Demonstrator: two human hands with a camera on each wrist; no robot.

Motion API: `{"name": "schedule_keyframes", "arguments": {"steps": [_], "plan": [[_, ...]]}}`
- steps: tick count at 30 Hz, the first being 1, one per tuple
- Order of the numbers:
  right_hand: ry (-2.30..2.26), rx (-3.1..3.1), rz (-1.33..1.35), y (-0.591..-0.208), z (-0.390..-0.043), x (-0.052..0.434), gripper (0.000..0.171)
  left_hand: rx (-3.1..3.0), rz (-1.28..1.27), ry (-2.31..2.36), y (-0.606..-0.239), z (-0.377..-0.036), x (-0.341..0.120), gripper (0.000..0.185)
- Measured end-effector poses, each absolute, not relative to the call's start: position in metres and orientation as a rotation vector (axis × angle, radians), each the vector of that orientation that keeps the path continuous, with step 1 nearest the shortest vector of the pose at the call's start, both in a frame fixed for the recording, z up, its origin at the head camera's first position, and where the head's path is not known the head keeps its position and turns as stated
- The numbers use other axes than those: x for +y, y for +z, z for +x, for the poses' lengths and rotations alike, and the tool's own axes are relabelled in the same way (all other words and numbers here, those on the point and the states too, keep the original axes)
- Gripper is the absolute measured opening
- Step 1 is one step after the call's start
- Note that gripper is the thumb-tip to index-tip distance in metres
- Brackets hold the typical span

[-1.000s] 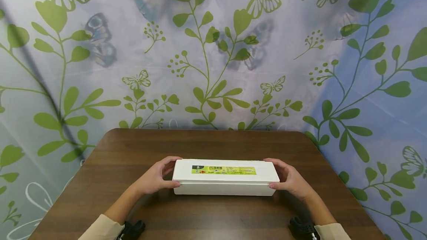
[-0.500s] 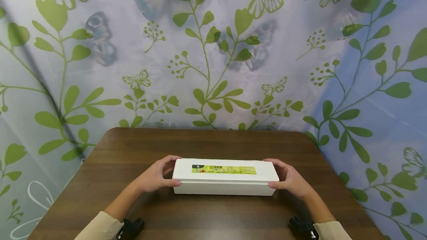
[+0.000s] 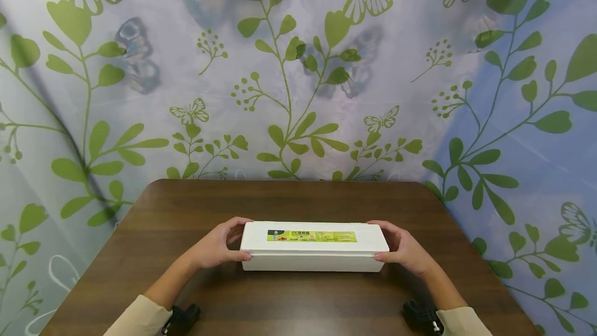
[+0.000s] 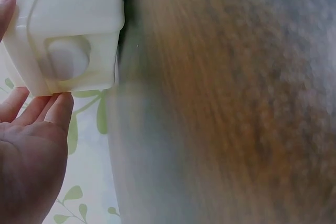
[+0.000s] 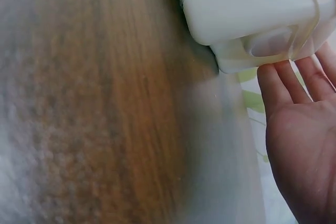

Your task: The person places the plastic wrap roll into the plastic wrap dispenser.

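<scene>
A long white plastic-wrap dispenser box (image 3: pixel 312 262) with a yellow-green label (image 3: pixel 311 236) on its lid lies crosswise on the table. My left hand (image 3: pixel 219 245) grips its left end, thumb on the near side and fingers round the far side. At the other end my right hand (image 3: pixel 404 248) holds it the same way. In the left wrist view the end of the box (image 4: pixel 79 17) shows a round recess, with fingertips against its far side. The right wrist view shows the opposite end (image 5: pixel 252 9) with a similar recess. The lid looks shut; the inside is hidden.
The brown wooden table (image 3: pixel 298 305) extends round the box on every side. Behind it hangs a pale curtain (image 3: pixel 298 92) printed with green leaves and butterflies. Black straps (image 3: pixel 184 318) sit at both wrists, by the beige sleeves.
</scene>
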State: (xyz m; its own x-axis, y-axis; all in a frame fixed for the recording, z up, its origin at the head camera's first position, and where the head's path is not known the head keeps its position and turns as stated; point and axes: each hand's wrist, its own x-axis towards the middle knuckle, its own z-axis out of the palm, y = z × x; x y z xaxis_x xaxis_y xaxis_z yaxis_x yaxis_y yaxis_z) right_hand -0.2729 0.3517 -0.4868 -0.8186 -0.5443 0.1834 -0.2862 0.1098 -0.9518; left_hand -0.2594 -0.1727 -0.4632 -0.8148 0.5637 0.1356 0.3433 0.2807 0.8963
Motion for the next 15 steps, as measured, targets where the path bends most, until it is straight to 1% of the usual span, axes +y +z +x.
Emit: {"name": "schedule_keyframes", "arguments": {"steps": [15], "plan": [[-1.773, 2.147, -0.830, -0.4867, -0.2753, 0.3528, 0.075, 2.314, 0.845, 1.549, -0.4611, -0.2589, -0.1713, 0.076]]}}
